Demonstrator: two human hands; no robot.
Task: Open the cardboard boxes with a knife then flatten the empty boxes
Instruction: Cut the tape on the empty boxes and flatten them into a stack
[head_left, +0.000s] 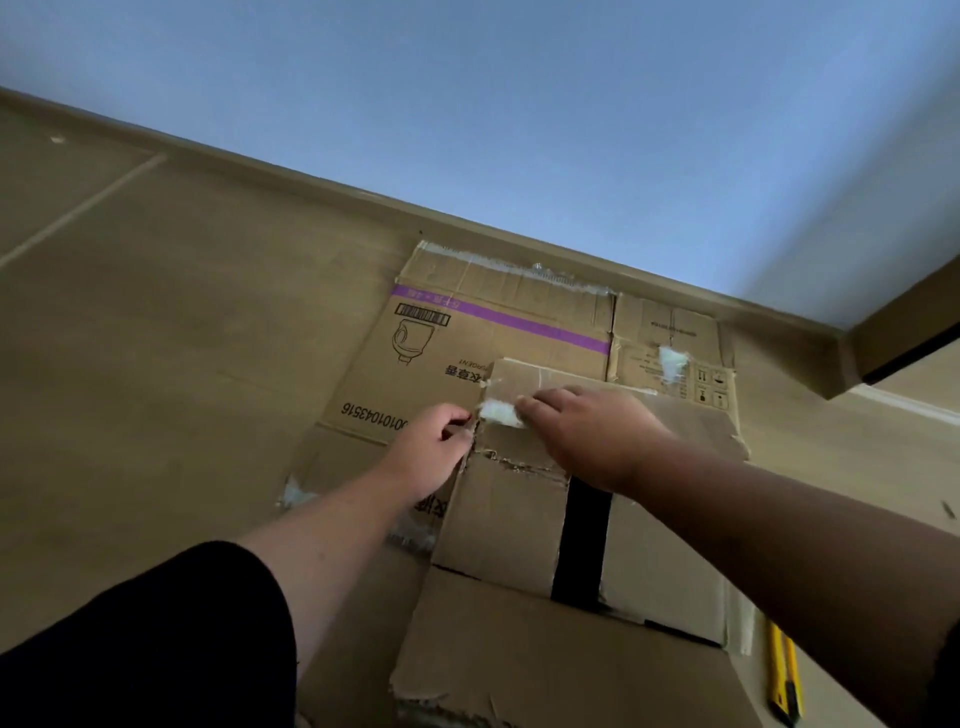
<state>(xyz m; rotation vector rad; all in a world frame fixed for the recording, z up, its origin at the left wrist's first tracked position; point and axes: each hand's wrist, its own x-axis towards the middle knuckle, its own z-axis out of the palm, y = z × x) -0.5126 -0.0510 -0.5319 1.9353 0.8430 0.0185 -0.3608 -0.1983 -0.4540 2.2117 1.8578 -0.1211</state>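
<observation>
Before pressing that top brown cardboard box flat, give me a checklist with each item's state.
1. Yellow utility knife out of both hands, on the floor at right: ok.
2. Knife blade retracted: cannot tell.
3. Left hand on the top brown cardboard box, pinching its left edge: ok.
4. Right hand on the box, fingertips at the white tape scrap: ok.
5. Flattened purple-striped printed cardboard lying beneath: ok.
6. Box empty: cannot tell.

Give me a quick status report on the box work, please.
Left hand pinching the top box edge, right hand flat on it. Flattened boxes beneath. Knife on floor, right side. Nothing obstructing.
</observation>
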